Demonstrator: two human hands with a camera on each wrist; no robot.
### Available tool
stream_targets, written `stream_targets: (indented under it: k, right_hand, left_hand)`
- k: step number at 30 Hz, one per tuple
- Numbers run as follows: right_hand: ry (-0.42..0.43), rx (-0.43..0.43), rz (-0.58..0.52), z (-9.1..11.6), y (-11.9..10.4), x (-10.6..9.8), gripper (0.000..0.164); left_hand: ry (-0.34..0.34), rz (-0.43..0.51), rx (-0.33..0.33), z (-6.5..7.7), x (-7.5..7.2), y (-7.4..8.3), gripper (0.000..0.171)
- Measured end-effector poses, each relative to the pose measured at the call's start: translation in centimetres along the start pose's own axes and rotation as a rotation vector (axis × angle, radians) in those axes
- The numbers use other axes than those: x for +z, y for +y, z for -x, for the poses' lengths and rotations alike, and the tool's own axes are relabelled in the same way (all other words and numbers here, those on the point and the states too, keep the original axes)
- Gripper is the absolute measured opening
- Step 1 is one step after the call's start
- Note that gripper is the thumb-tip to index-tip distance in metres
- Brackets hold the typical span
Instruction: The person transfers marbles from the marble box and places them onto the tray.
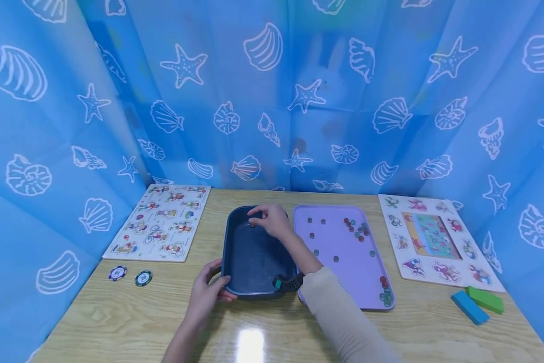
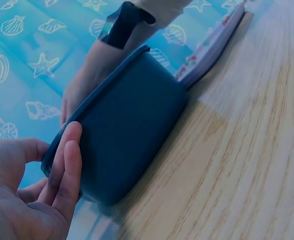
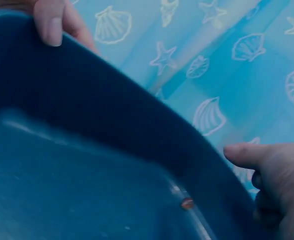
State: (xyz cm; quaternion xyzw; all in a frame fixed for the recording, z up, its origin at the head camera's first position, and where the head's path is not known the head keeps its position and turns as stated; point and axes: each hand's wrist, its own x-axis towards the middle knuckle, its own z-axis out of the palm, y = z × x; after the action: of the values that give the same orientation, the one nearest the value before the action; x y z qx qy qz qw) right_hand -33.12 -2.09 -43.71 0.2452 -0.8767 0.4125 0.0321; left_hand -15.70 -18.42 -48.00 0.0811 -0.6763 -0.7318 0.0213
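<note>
A deep dark blue tub (image 1: 253, 262) stands on the table in the head view. My left hand (image 1: 206, 290) grips its near left corner, thumb over the rim and fingers outside, as the left wrist view also shows of the hand (image 2: 42, 195). My right hand (image 1: 274, 220) hovers over the tub's far end, thumb and forefinger apart with nothing seen between them. Just below those fingertips, one small reddish glass bead (image 3: 187, 203) lies on the tub floor close to the wall. In the right wrist view the right hand (image 3: 282, 185) is beside the rim.
A lilac tray (image 1: 335, 282) with several red and green beads lies right of the tub. Puzzle boards flank both, one left (image 1: 163, 222) and one right (image 1: 439, 242). Two poker chips (image 1: 143, 278) lie at left; blue (image 1: 470, 307) and green blocks (image 1: 485, 300) at right.
</note>
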Motion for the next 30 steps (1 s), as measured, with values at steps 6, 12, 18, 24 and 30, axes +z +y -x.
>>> stream_targets:
  k: [6,12,18,24,30]
  right_hand:
    - [0.007,0.077,0.052,-0.5,0.7,1.3,0.017]
    - [-0.027,0.142,0.077,-0.7,1.8,1.9,0.017]
    - [-0.087,0.159,0.151,-1.4,2.2,2.1,0.018]
    - [-0.152,0.191,0.226,-1.9,2.5,2.5,0.019]
    - [-0.145,0.206,0.250,-2.0,2.6,2.7,0.013]
  left_hand:
    - [0.000,0.007,-0.005,-0.1,0.2,0.0,0.046]
    - [-0.012,0.011,0.003,-0.1,0.3,-0.2,0.047]
    - [0.000,0.001,-0.006,-0.1,0.3,-0.1,0.047]
    - [0.003,-0.015,-0.018,0.0,0.2,0.0,0.046]
    - [0.006,-0.005,-0.016,0.0,0.1,0.0,0.046]
